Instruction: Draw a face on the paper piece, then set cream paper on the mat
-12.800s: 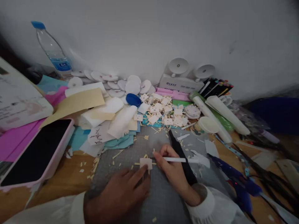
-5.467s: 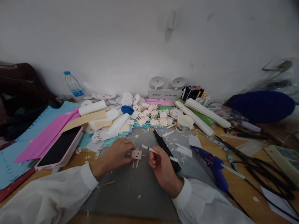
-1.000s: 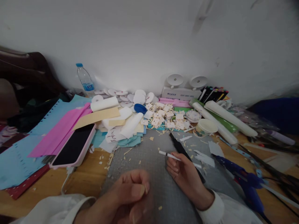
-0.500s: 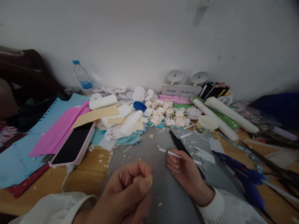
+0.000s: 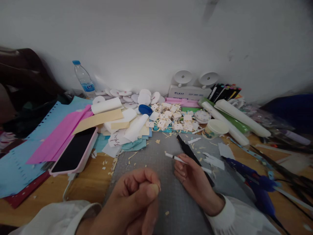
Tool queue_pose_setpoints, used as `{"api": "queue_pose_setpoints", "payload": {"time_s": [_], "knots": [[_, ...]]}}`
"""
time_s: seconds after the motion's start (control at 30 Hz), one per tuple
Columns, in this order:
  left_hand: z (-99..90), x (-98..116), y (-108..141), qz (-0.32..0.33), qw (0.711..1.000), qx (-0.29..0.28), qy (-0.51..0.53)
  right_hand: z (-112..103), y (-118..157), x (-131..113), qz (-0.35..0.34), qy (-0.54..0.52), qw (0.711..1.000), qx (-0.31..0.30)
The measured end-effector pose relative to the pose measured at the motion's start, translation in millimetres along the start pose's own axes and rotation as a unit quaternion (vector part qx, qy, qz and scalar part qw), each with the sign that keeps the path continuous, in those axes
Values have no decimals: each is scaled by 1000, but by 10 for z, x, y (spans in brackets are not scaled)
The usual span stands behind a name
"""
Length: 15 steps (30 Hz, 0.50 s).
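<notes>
My left hand (image 5: 133,199) is closed in a pinch at the lower middle, thumb against forefinger. Whatever lies between these fingertips is too small and hidden to name. My right hand (image 5: 194,182) is closed around a slim white pen-like stick (image 5: 169,155) with a black band, its tip pointing left over the grey cutting mat (image 5: 154,160). Beneath that hand, a black pen-shaped tool (image 5: 186,147) lies slantwise on the mat. Beyond both hands sits a heap of small cream paper squares (image 5: 168,119) with face-like dots and thin strips attached.
A phone (image 5: 73,151), blue sheets (image 5: 22,163) and pink paper (image 5: 56,137) lie left. A water bottle (image 5: 84,80) stands by white discs (image 5: 144,97). Rightward are a paper cup (image 5: 216,128), white rolls (image 5: 242,117), markers (image 5: 223,93) and a blue glue gun (image 5: 254,179). Scraps litter the mat.
The view has shifted slightly. Both hands keep nearly the same pose and place. A thin cream sliver seen at my left fingertips earlier is now barely visible.
</notes>
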<state>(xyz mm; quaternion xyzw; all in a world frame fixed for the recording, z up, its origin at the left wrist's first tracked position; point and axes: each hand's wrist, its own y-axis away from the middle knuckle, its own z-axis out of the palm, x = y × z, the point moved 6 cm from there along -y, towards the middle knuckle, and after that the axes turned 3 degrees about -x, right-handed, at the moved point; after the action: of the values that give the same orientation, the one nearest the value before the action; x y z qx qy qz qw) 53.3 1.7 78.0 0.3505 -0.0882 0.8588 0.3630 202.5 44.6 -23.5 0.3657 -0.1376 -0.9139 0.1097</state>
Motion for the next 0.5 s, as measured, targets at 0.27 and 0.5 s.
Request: {"api": "queue_pose_setpoints", "payload": {"time_s": [0.27, 0.5], "knots": [[-460, -132, -123, -24, 975, 173, -139, 305, 427, -322, -297, 391, 871, -11], [-799, -335, -275, -31, 959, 188, -210, 388, 474, -182, -293, 463, 831, -93]]}}
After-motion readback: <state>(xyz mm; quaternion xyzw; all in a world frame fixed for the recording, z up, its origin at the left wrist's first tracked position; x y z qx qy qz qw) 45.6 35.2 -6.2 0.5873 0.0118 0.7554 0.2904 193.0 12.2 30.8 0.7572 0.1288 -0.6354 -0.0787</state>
